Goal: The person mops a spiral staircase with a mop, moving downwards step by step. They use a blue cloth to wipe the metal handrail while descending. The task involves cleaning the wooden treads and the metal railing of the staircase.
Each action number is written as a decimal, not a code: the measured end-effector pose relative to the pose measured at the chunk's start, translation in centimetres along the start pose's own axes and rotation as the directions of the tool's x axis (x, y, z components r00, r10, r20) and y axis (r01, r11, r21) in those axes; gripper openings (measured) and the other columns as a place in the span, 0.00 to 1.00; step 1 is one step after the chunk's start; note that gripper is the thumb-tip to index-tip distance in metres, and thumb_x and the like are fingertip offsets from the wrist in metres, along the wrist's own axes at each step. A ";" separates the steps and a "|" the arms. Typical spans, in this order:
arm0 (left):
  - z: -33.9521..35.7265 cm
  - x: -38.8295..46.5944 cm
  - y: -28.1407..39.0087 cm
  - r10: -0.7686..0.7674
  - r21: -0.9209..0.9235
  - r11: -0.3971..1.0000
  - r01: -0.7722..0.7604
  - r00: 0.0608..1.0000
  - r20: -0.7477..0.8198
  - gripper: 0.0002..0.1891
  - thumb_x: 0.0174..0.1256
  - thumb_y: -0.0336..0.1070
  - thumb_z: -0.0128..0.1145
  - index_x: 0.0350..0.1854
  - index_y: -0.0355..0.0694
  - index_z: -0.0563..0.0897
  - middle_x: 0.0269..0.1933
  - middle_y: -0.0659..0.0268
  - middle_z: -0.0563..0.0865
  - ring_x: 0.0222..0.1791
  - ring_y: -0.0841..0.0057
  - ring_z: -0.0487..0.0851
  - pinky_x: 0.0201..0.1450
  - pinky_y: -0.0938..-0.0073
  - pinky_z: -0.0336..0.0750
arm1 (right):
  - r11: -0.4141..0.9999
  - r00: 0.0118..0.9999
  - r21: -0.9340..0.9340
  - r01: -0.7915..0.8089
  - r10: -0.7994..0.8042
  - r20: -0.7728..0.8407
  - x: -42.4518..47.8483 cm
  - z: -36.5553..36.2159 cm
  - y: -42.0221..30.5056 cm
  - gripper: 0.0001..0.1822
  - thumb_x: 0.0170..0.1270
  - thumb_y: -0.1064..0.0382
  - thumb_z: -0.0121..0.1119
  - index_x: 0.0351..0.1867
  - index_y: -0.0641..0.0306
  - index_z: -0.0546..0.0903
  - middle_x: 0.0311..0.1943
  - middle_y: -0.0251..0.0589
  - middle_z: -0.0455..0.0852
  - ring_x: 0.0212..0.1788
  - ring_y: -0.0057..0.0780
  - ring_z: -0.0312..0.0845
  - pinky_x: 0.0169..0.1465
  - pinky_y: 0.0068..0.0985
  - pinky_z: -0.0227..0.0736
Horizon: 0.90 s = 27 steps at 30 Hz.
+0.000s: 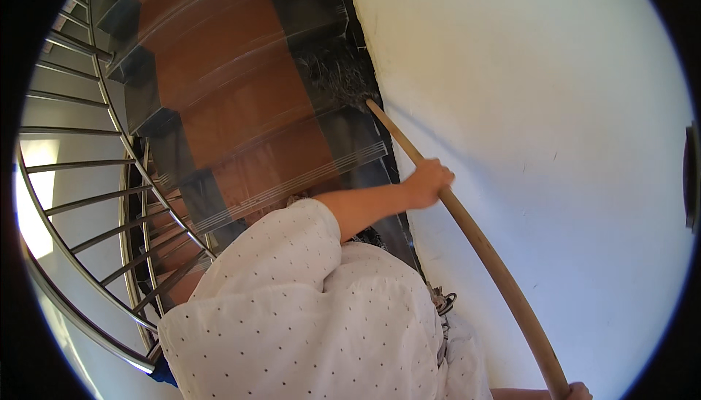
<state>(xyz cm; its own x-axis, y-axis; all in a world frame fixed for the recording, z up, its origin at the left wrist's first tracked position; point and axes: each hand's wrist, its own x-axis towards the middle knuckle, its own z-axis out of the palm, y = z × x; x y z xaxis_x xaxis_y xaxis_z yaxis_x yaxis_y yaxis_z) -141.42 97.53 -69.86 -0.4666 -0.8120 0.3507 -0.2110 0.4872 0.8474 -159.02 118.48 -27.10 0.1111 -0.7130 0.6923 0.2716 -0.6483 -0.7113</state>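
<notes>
A mop with a long wooden handle (495, 271) runs diagonally from the lower right up to the stairs. Its dark, stringy head (337, 74) rests on the black border of a step, close against the wall. My left hand (428, 183) is wrapped around the handle partway along, with that arm reaching across my body. Near the bottom edge, my right hand (578, 392) grips the upper end of the handle and is partly cut off by the frame.
The stairs (235, 87) have orange-brown middles, black borders and pale-lined edges. A white wall (526, 98) bounds them on the right. To the left curves a metal railing (118, 126) with many bars, and lower steps (175, 268) show beyond it. My dotted white shirt (306, 334) hides the floor below me.
</notes>
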 end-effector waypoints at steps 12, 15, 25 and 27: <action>-2.5 -11.6 -3.8 -0.350 0.040 0.937 0.348 0.935 0.063 0.08 0.49 0.32 0.65 0.30 0.42 0.79 0.31 0.57 0.82 0.38 0.53 0.80 0.40 0.54 0.72 | 0.971 0.993 0.237 -0.041 0.014 0.114 1.8 -0.9 12.0 0.10 0.65 0.59 0.61 0.30 0.55 0.72 0.14 0.23 0.72 0.15 0.16 0.66 0.31 0.20 0.72; -9.1 -18.6 -5.0 -0.434 0.067 0.895 0.440 0.896 -0.090 0.08 0.50 0.35 0.67 0.30 0.43 0.81 0.31 0.57 0.82 0.40 0.53 0.81 0.43 0.56 0.75 | 0.882 0.995 0.472 -0.003 0.049 -0.085 0.1 0.7 17.5 0.13 0.60 0.61 0.67 0.29 0.55 0.71 0.13 0.23 0.69 0.11 0.13 0.62 0.21 0.11 0.60; -23.5 -39.0 -3.1 -0.818 0.356 0.411 0.839 0.512 -0.263 0.19 0.43 0.29 0.70 0.42 0.44 0.84 0.42 0.53 0.85 0.49 0.52 0.82 0.52 0.57 0.77 | 0.774 0.785 0.174 -0.609 0.619 -0.008 -7.0 10.5 29.0 0.16 0.71 0.52 0.56 0.38 0.62 0.69 0.27 0.35 0.74 0.30 0.31 0.69 0.44 0.41 0.68; -21.4 -37.0 -1.8 -0.740 0.340 0.519 0.784 0.611 -0.281 0.17 0.43 0.31 0.69 0.40 0.43 0.84 0.42 0.53 0.86 0.49 0.52 0.83 0.52 0.56 0.77 | 0.815 0.820 0.270 -0.513 0.558 -0.128 -5.7 7.7 25.6 0.11 0.71 0.58 0.51 0.35 0.60 0.65 0.22 0.31 0.59 0.29 0.25 0.55 0.43 0.32 0.57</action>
<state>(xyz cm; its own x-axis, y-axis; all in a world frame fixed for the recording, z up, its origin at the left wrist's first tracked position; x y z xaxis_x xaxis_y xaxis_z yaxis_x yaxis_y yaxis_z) -105.46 119.81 -75.81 0.1126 -0.9472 -0.3003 -0.7673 -0.2749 0.5794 -145.36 107.97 -48.31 0.1199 -0.9806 0.1552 0.4222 -0.0911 -0.9019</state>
